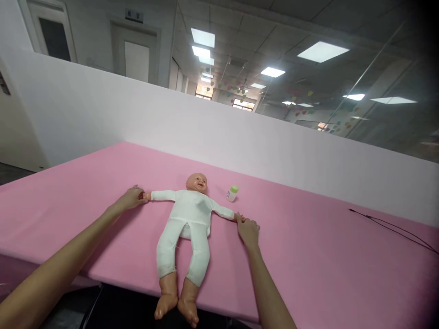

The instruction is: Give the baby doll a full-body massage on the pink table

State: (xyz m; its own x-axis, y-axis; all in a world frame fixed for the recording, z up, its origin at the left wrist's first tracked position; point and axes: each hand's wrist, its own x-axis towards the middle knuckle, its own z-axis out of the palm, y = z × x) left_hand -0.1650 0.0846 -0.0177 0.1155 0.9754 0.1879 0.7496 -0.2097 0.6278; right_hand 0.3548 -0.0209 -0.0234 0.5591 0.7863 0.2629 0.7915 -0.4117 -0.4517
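Bare left forearm (65, 260) up close, with the left hand (130, 199) gripping one hand of a white-clothed plastic baby doll (190, 208). Doll's face-up mid-table, feet poking past the pink-covered table's (308, 260) near edge. Small white bottle with a green cap (232, 193) stands just beyond its arm, then the right hand (249, 232) grips the other doll hand. Thin black cable (391, 225) lies well apart, far right.
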